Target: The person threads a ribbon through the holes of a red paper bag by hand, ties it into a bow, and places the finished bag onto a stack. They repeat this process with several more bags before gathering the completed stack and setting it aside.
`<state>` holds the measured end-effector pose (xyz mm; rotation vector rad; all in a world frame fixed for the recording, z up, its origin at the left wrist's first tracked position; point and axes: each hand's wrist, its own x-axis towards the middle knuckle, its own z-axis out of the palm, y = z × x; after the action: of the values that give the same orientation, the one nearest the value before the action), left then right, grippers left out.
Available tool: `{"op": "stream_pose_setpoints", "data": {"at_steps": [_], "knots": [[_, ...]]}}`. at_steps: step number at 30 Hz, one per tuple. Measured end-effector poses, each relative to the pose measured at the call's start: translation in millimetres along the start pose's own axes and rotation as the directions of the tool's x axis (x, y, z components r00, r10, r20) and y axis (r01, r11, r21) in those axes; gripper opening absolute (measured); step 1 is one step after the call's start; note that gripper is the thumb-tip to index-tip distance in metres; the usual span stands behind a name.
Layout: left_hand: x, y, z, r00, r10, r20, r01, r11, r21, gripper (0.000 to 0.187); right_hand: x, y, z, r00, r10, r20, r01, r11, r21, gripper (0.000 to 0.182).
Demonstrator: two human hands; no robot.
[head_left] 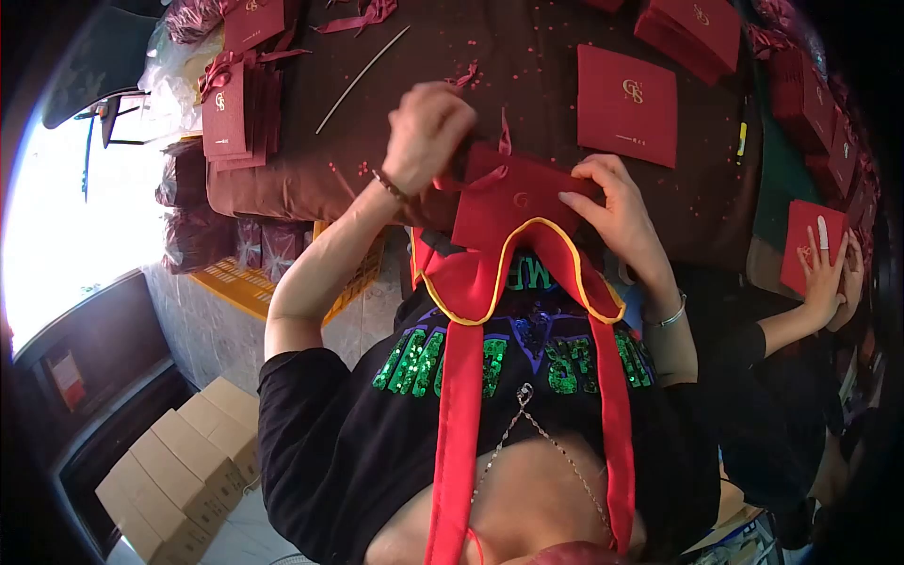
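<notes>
A dark red card folder (518, 202) with a gold emblem lies tilted at the near table edge, just above my red apron (471, 273). My right hand (612, 202) grips its right edge, thumb on the front face and fingers behind. A dark red satin ribbon (485, 179) crosses the folder's upper left corner toward my left hand (428, 137). That hand is raised left of the folder with its fingers curled closed, slightly blurred. A ribbon end shows by its fingertips, though the grip itself is partly hidden.
A flat red folder (626, 104) lies beyond my right hand. Ribbon-tied folders (226, 118) are stacked at left, more folders (692, 38) at upper right. A thin pale stick (363, 80) rests on the brown tablecloth (527, 56). At right, a co-worker's hands (829, 273) touch another folder.
</notes>
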<state>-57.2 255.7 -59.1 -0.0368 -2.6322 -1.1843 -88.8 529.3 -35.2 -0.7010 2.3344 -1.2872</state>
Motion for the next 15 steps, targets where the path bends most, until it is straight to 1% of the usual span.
{"op": "stream_pose_setpoints", "data": {"at_steps": [1, 3, 4, 6, 7, 9, 13, 15], "knots": [[3.4, -3.6, -3.3, 0.99, -0.062, -0.125, 0.08, 0.986, 0.145, 0.018, -0.3, 0.8, -0.8, 1.0, 0.0, -0.002, 0.0, 1.0, 0.001, 0.025], [4.8, -4.6, -10.7, 0.993, -0.11, -0.035, 0.116, 0.921, 0.373, 0.025, 1.2, 2.7, -3.1, 0.996, 0.063, 0.058, -0.066, 0.996, 0.063, 0.025], [1.9, -1.9, -8.5, 0.993, -0.109, -0.036, 0.115, 0.92, 0.374, 0.025, 1.0, 4.9, -3.6, 0.996, 0.062, 0.057, -0.065, 0.996, 0.064, 0.025], [-6.9, 3.1, -0.8, 0.993, -0.115, 0.027, 0.08, 0.82, 0.566, 0.033, 1.3, 9.3, -2.8, 0.978, 0.176, 0.114, -0.194, 0.964, 0.18, 0.027], [-7.8, 0.9, 1.0, 0.993, -0.114, 0.027, 0.079, 0.82, 0.567, 0.033, 2.0, 9.5, -1.8, 0.978, 0.175, 0.113, -0.193, 0.964, 0.181, 0.027], [-9.4, -2.5, 6.9, 0.996, -0.09, 0.006, 0.071, 0.822, 0.565, 0.037, 0.3, 9.9, -0.4, 0.957, 0.251, 0.142, -0.283, 0.912, 0.297, 0.027], [9.0, -10.4, 13.5, 0.992, -0.118, -0.041, 0.119, 0.79, 0.601, 0.038, 6.0, 8.9, 2.4, 0.958, 0.228, 0.176, -0.273, 0.913, 0.304, 0.028], [20.6, -16.1, 16.3, 0.99, -0.142, -0.02, 0.127, 0.807, 0.576, 0.038, 8.6, 10.5, 2.7, 0.955, 0.22, 0.2, -0.263, 0.939, 0.222, 0.029]]}}
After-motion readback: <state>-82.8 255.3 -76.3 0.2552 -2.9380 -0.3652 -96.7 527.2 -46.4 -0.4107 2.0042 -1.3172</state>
